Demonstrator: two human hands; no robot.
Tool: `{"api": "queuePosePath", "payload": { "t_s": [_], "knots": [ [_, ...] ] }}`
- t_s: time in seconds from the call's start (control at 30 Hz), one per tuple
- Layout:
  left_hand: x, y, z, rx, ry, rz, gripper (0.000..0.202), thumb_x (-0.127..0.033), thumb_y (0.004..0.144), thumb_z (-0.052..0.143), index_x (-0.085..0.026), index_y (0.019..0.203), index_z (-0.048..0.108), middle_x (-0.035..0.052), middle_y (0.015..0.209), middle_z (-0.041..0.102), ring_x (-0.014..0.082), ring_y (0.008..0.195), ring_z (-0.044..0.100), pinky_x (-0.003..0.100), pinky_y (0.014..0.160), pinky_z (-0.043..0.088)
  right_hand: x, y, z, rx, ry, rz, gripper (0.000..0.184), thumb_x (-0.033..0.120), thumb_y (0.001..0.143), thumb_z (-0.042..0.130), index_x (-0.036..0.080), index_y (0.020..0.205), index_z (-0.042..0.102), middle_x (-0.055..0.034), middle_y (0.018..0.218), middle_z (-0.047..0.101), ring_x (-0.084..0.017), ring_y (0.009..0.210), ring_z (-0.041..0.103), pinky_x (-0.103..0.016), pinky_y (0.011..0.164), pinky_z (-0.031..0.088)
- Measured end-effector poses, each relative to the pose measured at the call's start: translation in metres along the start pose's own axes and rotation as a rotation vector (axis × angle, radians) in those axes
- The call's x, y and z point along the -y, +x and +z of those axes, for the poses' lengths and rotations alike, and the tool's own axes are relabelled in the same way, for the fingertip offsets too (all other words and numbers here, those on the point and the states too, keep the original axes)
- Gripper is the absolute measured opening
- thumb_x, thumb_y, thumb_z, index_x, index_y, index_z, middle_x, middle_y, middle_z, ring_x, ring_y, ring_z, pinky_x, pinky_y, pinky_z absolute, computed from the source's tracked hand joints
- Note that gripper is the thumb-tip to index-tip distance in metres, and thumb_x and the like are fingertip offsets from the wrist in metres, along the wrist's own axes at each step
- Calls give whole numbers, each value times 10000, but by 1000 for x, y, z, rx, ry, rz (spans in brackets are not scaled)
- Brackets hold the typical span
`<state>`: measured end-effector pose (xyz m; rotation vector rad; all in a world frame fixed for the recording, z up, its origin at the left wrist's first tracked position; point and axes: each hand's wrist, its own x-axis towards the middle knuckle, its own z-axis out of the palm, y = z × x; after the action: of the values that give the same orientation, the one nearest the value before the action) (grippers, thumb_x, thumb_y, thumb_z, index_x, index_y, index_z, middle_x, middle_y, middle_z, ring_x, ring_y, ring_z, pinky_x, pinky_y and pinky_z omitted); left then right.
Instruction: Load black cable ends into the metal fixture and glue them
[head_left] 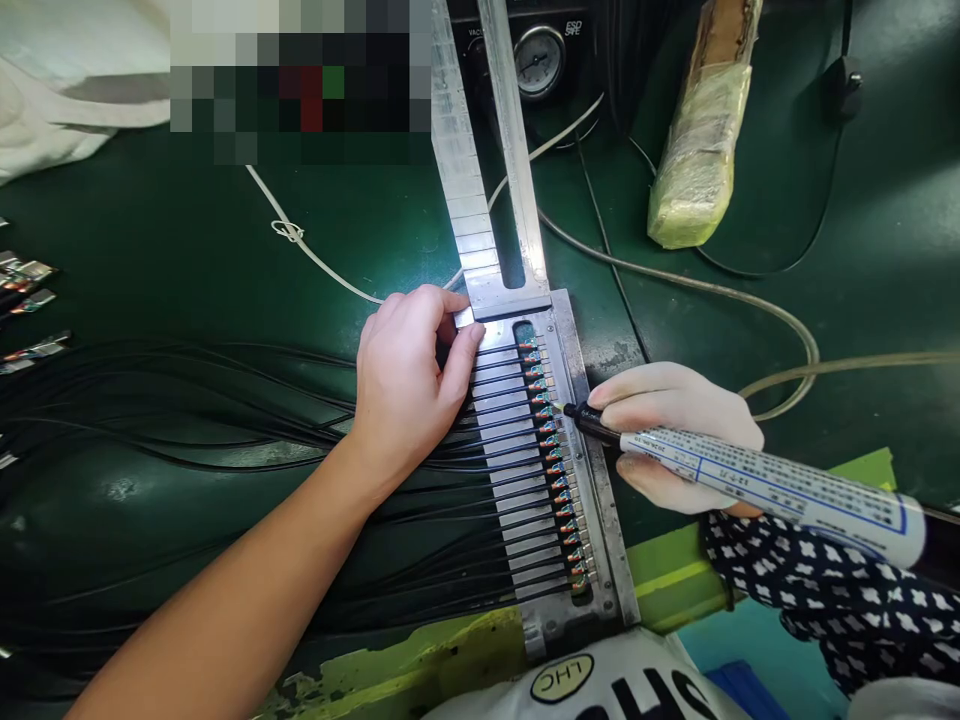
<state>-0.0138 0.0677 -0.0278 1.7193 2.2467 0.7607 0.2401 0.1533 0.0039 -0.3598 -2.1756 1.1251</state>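
Note:
A long metal fixture (pixel 517 540) lies on the bench with its slotted lid (pixel 459 180) swung away from me. Across it sits a row of several black cables (pixel 517 428), their stripped coloured wires meeting small metal connectors (pixel 564 482). Bare, my left hand (pixel 412 375) grips the fixture's far left edge, thumb on top beside the first cables. My right hand (pixel 675 430), in a white glove, is closed around a thick white marker pen (pixel 765 480) with printed text. The pen's tip is at the connector row, above its middle; whether it touches is unclear.
Cable lengths (pixel 247 440) run left over the green bench towards metal-ended plugs (pixel 30 285). A pale hose (pixel 675 285) and thin cords loop on the right. Behind stand a tape-wrapped block (pixel 701 160) and a black unit with a round gauge (pixel 538 62).

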Motion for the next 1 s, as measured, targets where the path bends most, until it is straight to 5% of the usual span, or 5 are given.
{"api": "queuePosePath", "payload": {
  "t_s": [0.57,1.0],
  "knots": [
    [1,-1,2,8,8,-21,193,-382,954,579,-214,1046,596,28,850,605,202,845,585,363,800,469,-1,3,-2,26,-45,17,282,257,821,781,182,1080,701,-112,1058,739,-236,954,738,-341,843,644],
    [0,0,0,9,-1,-7,164,-356,958,579,-218,1045,593,23,837,607,195,809,567,354,763,451,9,-10,0,-75,-53,-38,304,289,815,800,170,1084,724,-107,1050,747,-244,956,738,-349,815,664]
  ]
}}
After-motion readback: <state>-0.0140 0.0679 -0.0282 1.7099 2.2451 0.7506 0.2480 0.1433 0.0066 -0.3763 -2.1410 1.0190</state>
